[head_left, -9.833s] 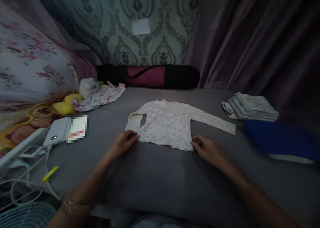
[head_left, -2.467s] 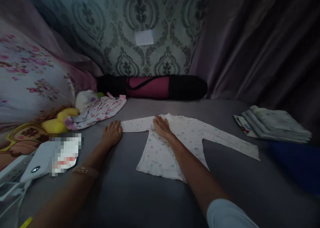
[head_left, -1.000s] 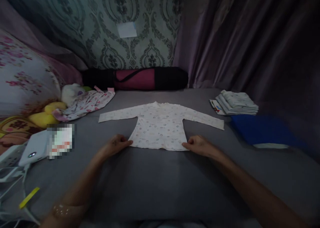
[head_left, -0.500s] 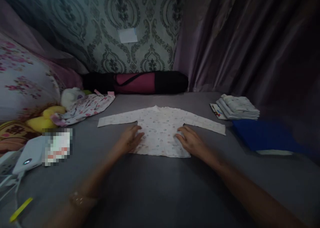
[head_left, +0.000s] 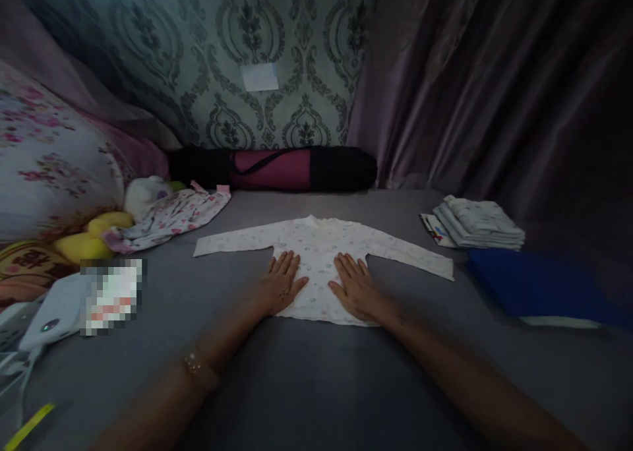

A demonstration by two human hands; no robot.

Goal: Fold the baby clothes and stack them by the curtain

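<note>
A small white long-sleeved shirt (head_left: 316,240) with a fine print lies spread on the grey sheet (head_left: 297,385), both sleeves stretched out sideways. My left hand (head_left: 285,285) rests flat on the left part of the shirt's body, its fingers extended. On the right part, my right hand (head_left: 357,287) lies palm down with the fingers straight and slightly spread. Both palms cover some of the shirt's lower half; the hem shows between and below them.
Folded clothes (head_left: 482,223) are stacked at the right, beside a blue folded cloth (head_left: 534,286). A printed garment (head_left: 180,217) and plush toys (head_left: 106,230) lie at the left, near a white device (head_left: 59,312) with cables. A black and maroon bag (head_left: 271,169) lines the wall.
My hands have gone from curled fingers at the shirt's side edges to lying flat on its body, nearer each other. The camera view has shifted slightly.
</note>
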